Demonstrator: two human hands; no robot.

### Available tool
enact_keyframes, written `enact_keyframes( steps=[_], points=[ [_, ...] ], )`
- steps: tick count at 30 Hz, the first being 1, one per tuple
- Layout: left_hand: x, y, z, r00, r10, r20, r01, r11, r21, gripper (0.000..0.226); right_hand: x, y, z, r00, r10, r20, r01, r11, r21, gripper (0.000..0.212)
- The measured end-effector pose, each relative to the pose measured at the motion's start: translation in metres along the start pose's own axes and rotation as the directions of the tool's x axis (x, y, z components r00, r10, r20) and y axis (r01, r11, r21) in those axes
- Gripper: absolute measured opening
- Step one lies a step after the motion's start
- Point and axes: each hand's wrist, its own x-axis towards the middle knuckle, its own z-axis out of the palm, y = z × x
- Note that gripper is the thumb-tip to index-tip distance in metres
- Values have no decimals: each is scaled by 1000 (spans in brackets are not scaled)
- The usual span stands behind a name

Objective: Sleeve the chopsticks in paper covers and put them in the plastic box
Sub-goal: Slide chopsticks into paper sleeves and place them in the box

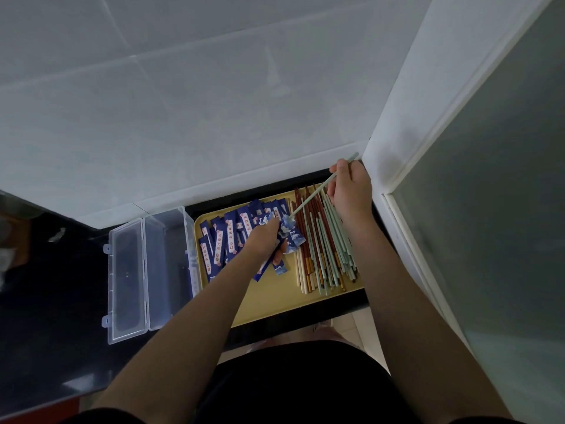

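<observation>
A yellow tray [275, 295] lies on a black counter. My left hand [264, 237] grips a blue paper cover [289, 232] over the tray's middle. My right hand [350, 191] pinches pale green chopsticks [312, 197], their tips entering the cover's open end. More blue covers [226, 237] are piled on the tray's left part. Loose chopsticks [324, 249], red-brown, cream and green, lie on its right part. A clear plastic box [159, 267] stands open to the left of the tray, its lid [127, 283] folded out flat.
A white tiled wall [214, 102] rises right behind the counter. A white door frame [406, 142] and a frosted panel [504, 194] close in the right side. The black counter [55, 295] stretches to the left of the box.
</observation>
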Motion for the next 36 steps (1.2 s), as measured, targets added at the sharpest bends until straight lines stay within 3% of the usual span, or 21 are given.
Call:
enact_keyframes(
  steps=[2, 4, 6, 8, 13, 17, 20, 23, 28, 33, 36],
  points=[
    [0, 1, 1, 1000, 2, 3, -2, 1000, 10, 56, -1, 1, 1, 998, 18, 65, -20, 1000, 20, 28],
    [0, 4, 4, 1000, 15, 16, -15, 1000, 9, 56, -4, 3, 3, 971, 58, 232, -48, 998, -46, 28],
    [1, 8, 7, 999, 26, 33, -27, 1000, 9, 58, -6, 8, 5, 886, 136, 443, -37, 974, -225, 27],
    [3, 10, 10, 999, -7, 44, 8, 1000, -30, 62, -7, 15, 5, 813, 229, 536, -5, 922, -387, 32],
    [12, 6, 14, 989, -138, 48, 146, 934, -326, 58, 2, 46, 0, 880, 334, 338, -153, 872, -464, 30],
    [11, 3, 16, 988, -117, 104, 147, 920, -362, 33, -2, 90, -1, 884, 420, 206, -96, 594, -799, 18],
    [10, 3, 17, 989, -101, 110, 138, 895, -424, 18, -16, 111, 5, 852, 494, 174, -74, 442, -894, 12],
    [14, 0, 17, 987, -86, 134, 135, 894, -428, 18, -29, 120, 10, 874, 463, 149, -32, 359, -933, 16],
    [15, -2, 19, 989, -79, 122, 121, 910, -397, 28, -34, 120, 15, 896, 423, 133, -25, 348, -937, 11],
    [15, -4, 20, 984, -120, 129, 165, 886, -432, 28, -29, 122, 12, 892, 438, 112, -131, 487, -864, 11],
    [16, -7, 20, 979, -165, 116, 200, 869, -453, 8, -25, 117, 7, 887, 439, 141, -159, 577, -801, 13]
  ],
)
